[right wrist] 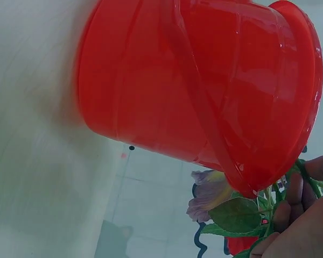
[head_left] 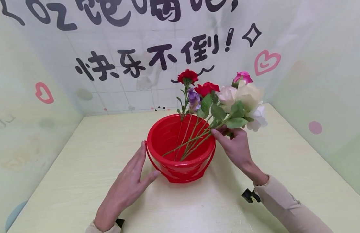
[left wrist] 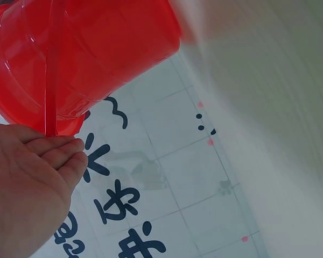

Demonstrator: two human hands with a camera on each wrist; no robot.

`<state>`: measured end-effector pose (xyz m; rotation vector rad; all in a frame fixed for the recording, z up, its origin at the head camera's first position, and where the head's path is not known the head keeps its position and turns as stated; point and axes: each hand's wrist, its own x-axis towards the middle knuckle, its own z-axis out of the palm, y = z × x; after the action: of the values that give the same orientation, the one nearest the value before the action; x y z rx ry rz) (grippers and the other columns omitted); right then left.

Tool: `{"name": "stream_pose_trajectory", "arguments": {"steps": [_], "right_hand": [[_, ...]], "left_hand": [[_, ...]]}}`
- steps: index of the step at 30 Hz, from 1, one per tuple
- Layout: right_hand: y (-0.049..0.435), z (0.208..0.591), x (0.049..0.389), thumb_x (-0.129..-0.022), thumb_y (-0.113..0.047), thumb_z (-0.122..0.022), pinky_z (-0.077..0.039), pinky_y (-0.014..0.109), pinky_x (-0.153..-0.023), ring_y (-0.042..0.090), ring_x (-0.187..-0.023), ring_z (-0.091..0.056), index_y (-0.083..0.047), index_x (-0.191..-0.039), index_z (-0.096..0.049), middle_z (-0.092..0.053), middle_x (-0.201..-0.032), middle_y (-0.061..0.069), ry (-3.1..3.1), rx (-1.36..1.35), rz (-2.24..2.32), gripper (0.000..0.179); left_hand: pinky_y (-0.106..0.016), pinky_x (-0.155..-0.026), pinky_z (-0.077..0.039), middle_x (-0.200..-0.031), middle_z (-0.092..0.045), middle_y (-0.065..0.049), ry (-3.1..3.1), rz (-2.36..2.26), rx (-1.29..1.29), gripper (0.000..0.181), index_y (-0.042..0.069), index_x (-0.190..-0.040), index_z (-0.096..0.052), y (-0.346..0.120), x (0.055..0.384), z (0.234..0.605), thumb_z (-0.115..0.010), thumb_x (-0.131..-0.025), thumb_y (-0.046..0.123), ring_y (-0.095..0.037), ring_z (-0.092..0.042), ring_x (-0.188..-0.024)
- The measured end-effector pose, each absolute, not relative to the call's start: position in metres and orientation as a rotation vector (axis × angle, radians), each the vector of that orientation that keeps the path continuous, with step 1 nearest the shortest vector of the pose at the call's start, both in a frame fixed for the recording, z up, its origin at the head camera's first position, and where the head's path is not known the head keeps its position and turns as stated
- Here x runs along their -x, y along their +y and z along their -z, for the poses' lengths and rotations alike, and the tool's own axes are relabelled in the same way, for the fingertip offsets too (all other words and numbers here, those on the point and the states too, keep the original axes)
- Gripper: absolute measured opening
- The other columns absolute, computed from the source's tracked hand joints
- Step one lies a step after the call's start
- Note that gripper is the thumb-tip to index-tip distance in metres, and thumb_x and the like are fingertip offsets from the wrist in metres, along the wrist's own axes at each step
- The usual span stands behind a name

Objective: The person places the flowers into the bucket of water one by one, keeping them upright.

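Observation:
A red plastic bucket (head_left: 184, 171) stands upright on the table, its thin handle (head_left: 153, 160) hanging down over the near side. Several artificial flowers lean in it, among them a red carnation (head_left: 188, 76), a red rose (head_left: 207, 88) and a purple bloom (head_left: 194, 101). My right hand (head_left: 237, 147) pinches a green flower stem at the bucket's right rim, just below cream blooms (head_left: 250, 95) and a pink rose (head_left: 242, 77). How many stems it holds is hidden. With fingers straight, my left hand (head_left: 126, 184) touches the bucket's left side by the handle joint (left wrist: 51, 126).
Pale wooden table surface (head_left: 89, 155) surrounds the bucket. A white back wall (head_left: 116, 94) with black lettering rises behind it, and light side walls (head_left: 317, 97) enclose left and right. A black wrist clip (head_left: 250, 195) sits by the right sleeve.

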<state>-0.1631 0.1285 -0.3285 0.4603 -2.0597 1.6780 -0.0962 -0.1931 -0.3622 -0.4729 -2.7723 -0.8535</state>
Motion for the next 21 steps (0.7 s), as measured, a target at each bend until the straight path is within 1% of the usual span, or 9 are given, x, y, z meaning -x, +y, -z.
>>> {"name": "stream_pose_trajectory", "arguments": {"steps": [4,8,12,14,16,19,21], "right_hand": [[0.1273,0.3259,0.1624,-0.094,0.002,-0.072,-0.049,0.026,-0.074,0.023,-0.086,-0.057,0.004,-0.123,-0.057,-0.062,-0.099,0.013,-2.089,-0.518,-1.727,0.032],[0.126,0.3229,0.1605,-0.095,-0.002,-0.072,-0.049,0.031,-0.084,0.023,-0.096,-0.055,-0.001,-0.138,-0.049,-0.059,-0.113,0.012,-2.17,-0.525,-1.723,0.048],[0.1261,0.321,0.1594,-0.096,-0.006,-0.072,-0.046,0.043,-0.098,0.023,-0.113,-0.053,-0.003,-0.145,-0.046,-0.056,-0.129,0.012,-2.241,-0.529,-1.706,0.056],[0.1267,0.3204,0.1595,-0.096,-0.005,-0.072,-0.043,0.049,-0.106,0.022,-0.125,-0.051,-0.004,-0.15,-0.043,-0.054,-0.14,0.01,-2.249,-0.554,-1.704,0.062],[0.1271,0.3198,0.16,-0.095,-0.003,-0.072,-0.04,0.05,-0.111,0.021,-0.133,-0.048,-0.005,-0.153,-0.04,-0.051,-0.146,0.009,-2.252,-0.578,-1.699,0.066],[0.1281,0.3191,0.1587,-0.096,-0.003,-0.071,-0.038,0.05,-0.114,0.022,-0.136,-0.047,-0.004,-0.154,-0.04,-0.051,-0.148,0.01,-2.276,-0.58,-1.687,0.065],[0.1288,0.319,0.1583,-0.097,-0.004,-0.071,-0.039,0.05,-0.114,0.023,-0.133,-0.05,-0.003,-0.151,-0.044,-0.054,-0.144,0.012,-2.298,-0.567,-1.682,0.06]], "left_hand": [[-0.064,-0.104,-0.045,-0.171,-0.019,-0.01,-2.775,0.853,0.466,0.096,0.017,-0.168,-0.005,-0.1929,0.096,0.3619,-0.062,-0.1,0.054,-0.039,-0.028,-0.152],[-0.064,-0.104,-0.046,-0.171,-0.019,-0.01,-2.776,0.851,0.463,0.096,0.018,-0.168,-0.005,-0.1928,0.0959,0.3618,-0.062,-0.1,0.054,-0.039,-0.028,-0.152],[-0.064,-0.104,-0.045,-0.171,-0.019,-0.01,-2.779,0.85,0.459,0.096,0.018,-0.168,-0.005,-0.1927,0.0958,0.3621,-0.061,-0.099,0.055,-0.039,-0.028,-0.152],[-0.064,-0.104,-0.046,-0.171,-0.019,-0.01,-2.781,0.852,0.456,0.096,0.018,-0.168,-0.005,-0.1925,0.0958,0.3622,-0.061,-0.099,0.055,-0.039,-0.028,-0.152],[-0.064,-0.104,-0.046,-0.171,-0.019,-0.009,-2.783,0.854,0.455,0.096,0.018,-0.168,-0.004,-0.1925,0.0958,0.3622,-0.061,-0.099,0.055,-0.039,-0.027,-0.152],[-0.064,-0.104,-0.045,-0.171,-0.018,-0.009,-2.786,0.858,0.453,0.096,0.019,-0.168,-0.004,-0.1924,0.096,0.362,-0.061,-0.1,0.055,-0.039,-0.027,-0.152],[-0.064,-0.105,-0.045,-0.171,-0.018,-0.009,-2.786,0.857,0.455,0.096,0.018,-0.168,-0.004,-0.1925,0.0962,0.362,-0.06,-0.1,0.055,-0.039,-0.027,-0.152]]}}
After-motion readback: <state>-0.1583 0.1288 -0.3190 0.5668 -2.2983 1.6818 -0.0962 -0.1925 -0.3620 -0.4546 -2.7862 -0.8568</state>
